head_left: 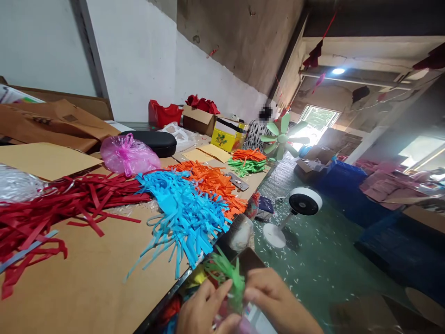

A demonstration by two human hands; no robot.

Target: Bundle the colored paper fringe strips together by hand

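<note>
Both of my hands meet at the bottom of the view, past the table's edge. My left hand (pixel 203 308) and my right hand (pixel 278 301) pinch a small bunch of green paper strips (pixel 227 273) between their fingertips. The strips fan upward from the grip. On the table (pixel 93 278) to the left lie heaps of cut paper strips: red (pixel 52 204), blue (pixel 182 211) and orange (pixel 212 181).
Further along lie green and orange strips (pixel 247 162), a pink plastic bag (pixel 128 155), a black case (pixel 156 141), cardboard boxes (pixel 199 119) and a yellow box (pixel 227 137). A person (pixel 259 130) sits at the far end. A white fan (pixel 295 208) and a green fan (pixel 282 137) stand on the floor.
</note>
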